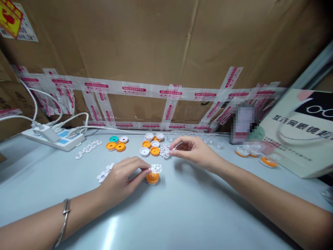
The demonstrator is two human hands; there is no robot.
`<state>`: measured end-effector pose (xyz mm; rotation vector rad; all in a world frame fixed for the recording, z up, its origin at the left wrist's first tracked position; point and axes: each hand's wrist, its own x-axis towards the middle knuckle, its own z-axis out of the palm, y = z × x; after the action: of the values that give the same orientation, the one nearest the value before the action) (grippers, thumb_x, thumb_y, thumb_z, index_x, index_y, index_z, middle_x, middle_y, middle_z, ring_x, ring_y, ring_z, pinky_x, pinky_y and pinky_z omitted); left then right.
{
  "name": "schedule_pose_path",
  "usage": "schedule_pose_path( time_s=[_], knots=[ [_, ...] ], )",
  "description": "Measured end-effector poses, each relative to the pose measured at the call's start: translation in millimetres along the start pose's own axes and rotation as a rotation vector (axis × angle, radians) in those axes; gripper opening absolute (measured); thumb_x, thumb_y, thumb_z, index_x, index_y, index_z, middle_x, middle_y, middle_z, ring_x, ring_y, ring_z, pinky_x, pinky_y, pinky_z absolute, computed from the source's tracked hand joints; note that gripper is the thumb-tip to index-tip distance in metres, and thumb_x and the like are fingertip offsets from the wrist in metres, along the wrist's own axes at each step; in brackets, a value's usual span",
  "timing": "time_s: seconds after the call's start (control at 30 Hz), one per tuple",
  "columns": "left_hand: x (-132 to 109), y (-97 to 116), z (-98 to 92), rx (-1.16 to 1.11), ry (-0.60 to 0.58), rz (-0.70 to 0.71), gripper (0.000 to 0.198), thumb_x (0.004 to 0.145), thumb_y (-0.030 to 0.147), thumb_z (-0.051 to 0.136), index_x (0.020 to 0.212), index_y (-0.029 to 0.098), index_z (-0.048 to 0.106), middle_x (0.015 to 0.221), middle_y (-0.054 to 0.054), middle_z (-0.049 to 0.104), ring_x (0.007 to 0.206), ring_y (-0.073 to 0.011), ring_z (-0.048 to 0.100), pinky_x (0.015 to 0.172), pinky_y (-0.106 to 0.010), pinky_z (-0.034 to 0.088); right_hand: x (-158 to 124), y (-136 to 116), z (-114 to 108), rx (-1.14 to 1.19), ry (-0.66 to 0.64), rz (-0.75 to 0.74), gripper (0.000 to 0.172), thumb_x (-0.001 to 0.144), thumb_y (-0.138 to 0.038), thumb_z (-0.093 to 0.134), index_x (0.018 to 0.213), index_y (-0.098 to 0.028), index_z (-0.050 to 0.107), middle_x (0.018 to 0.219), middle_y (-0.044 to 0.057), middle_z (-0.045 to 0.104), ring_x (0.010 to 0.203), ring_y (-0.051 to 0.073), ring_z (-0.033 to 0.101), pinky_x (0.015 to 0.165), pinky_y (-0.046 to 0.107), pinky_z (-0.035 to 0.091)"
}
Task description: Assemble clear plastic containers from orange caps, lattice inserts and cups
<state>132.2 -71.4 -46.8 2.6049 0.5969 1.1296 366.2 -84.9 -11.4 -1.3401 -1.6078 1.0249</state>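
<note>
My left hand (127, 175) pinches a small white openwork plastic piece (156, 169) between thumb and fingertips. Just beneath that piece, an orange round cup (152, 178) sits on the table. My right hand (191, 151) reaches to a cluster of white gear-like plastic parts (164, 151), thumb and index finger pressed together at its right edge; whether a part is between them I cannot make out. Left of this cluster stand several orange and white round cups (146, 144). White small discs (105, 173) lie partly behind my left hand.
Further left are orange, white and teal round caps (120, 147) and a row of white pieces (87, 149). A power strip (65, 139) with cables stands at the back left. Clear plastic domes (214, 141), orange-based assemblies (269, 161) and a printed bag (299, 139) are on the right.
</note>
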Motion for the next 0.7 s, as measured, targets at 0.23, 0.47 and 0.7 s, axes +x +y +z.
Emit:
schedule_pose_path(
  time_s=[0.23, 0.47, 0.7],
  knots=[
    [0, -2, 0.7, 0.0, 0.004, 0.011, 0.01, 0.083, 0.01, 0.055, 0.087, 0.015, 0.062, 0.078, -0.003, 0.068, 0.071, -0.0123, 0.063, 0.067, -0.023, 0.049, -12, -3, 21, 0.167, 0.053, -0.051, 0.012, 0.071, -0.026, 0.067, 0.077, -0.018, 0.06, 0.079, 0.0, 0.067, 0.073, 0.011, 0.063, 0.069, 0.025, 0.049],
    [1, 3, -1.5, -0.016, 0.02, 0.051, 0.01, 0.083, 0.01, 0.055, 0.087, 0.017, 0.061, 0.075, -0.001, 0.069, 0.069, -0.0118, 0.063, 0.066, -0.022, 0.048, -24, 1, 46, 0.325, 0.101, -0.178, 0.015, 0.07, -0.022, 0.069, 0.085, -0.021, 0.067, 0.093, 0.002, 0.07, 0.089, 0.014, 0.065, 0.086, 0.031, 0.051],
    [1, 6, -1.2, -0.031, 0.049, 0.095, 0.011, 0.082, 0.008, 0.056, 0.086, 0.018, 0.06, 0.073, -0.001, 0.07, 0.067, -0.0125, 0.064, 0.065, -0.024, 0.047, -30, 7, 56, 0.242, 0.107, -0.312, 0.009, 0.07, -0.021, 0.069, 0.079, -0.023, 0.07, 0.091, 0.004, 0.073, 0.092, 0.018, 0.066, 0.09, 0.039, 0.05]
  ],
)
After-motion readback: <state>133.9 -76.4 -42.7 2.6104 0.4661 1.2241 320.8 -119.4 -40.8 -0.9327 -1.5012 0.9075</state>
